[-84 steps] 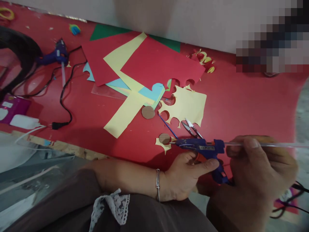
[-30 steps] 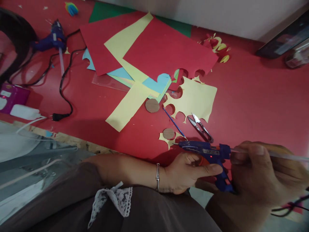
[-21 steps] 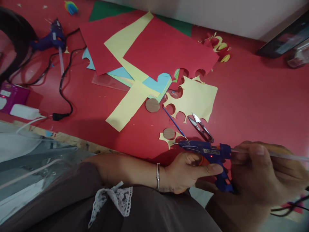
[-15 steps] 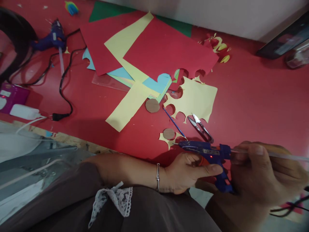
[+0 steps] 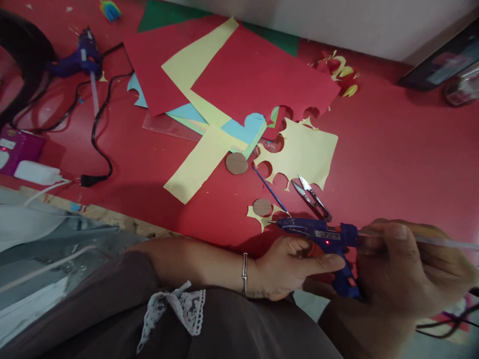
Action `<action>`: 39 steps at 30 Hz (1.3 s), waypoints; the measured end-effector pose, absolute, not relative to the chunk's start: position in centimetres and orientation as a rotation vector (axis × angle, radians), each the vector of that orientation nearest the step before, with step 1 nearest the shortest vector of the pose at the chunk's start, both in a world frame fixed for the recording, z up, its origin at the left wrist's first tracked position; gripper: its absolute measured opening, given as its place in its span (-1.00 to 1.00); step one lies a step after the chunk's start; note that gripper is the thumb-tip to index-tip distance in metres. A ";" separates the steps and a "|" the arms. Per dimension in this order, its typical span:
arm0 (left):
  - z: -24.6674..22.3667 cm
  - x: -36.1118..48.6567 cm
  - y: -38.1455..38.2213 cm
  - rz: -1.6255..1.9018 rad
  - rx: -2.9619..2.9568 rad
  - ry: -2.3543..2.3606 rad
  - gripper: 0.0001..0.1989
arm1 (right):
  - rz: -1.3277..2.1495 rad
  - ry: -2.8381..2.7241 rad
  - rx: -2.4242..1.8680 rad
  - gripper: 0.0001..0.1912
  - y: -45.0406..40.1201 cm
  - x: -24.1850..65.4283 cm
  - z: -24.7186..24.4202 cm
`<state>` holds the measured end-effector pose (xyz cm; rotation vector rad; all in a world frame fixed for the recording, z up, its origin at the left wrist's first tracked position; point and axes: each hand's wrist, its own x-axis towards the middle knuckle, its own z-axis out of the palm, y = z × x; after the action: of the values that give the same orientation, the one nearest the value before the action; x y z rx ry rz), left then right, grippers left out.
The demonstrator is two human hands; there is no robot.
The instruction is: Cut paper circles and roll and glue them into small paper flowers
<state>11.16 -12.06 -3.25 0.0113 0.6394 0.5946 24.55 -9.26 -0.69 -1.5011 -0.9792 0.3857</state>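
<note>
My left hand [image 5: 292,269] is closed round the grip of a blue glue gun [image 5: 318,229], whose red light is lit and whose nozzle points left. Behind the gun, my right hand [image 5: 415,264] pinches a long clear glue stick [image 5: 445,243] that enters the gun's rear. Just by the nozzle lies a small brown disc [image 5: 262,207] on a cream paper scrap [image 5: 258,219]. A larger brown disc [image 5: 236,163] sits further up. Open snips [image 5: 312,198] and a thin blue stick [image 5: 270,189] lie above the gun.
Red card [image 5: 262,70], a cut cream sheet [image 5: 310,152] and other coloured papers spread over the red table [image 5: 392,149]. At the left are a second glue gun [image 5: 84,57], black cord and a purple power box [image 5: 22,149]. A dark framed object [image 5: 441,57] stands upper right.
</note>
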 end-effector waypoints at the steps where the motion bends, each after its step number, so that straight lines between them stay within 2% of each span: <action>1: -3.3 11.2 -12.0 0.600 0.015 0.632 -0.35 | 0.391 -0.977 -1.499 -0.96 -9.3 24.6 -0.7; 9: -3.4 11.0 -11.8 0.632 0.085 0.538 -0.42 | 0.404 -0.897 -1.508 -0.91 -9.4 24.8 -1.5; 15: -3.0 11.2 -11.7 0.657 0.002 0.532 -0.45 | 0.479 -0.813 -1.511 -0.95 -9.8 25.1 -1.7; 28: -3.1 11.0 -11.6 0.559 0.001 0.581 -0.33 | 0.584 -0.804 -1.447 -0.90 -9.9 25.9 -1.6; 34: -3.4 11.1 -11.7 0.580 0.054 0.565 -0.36 | 0.512 -0.732 -1.512 -0.73 -9.9 26.0 -1.9; 39: -3.1 10.9 -11.4 0.569 0.046 0.581 -0.34 | 0.546 -0.697 -1.597 -0.72 -10.1 25.2 -1.6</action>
<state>10.87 -11.35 -3.07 0.0461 0.5810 0.5688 25.17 -10.12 -1.55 -1.5974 -0.6968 0.5463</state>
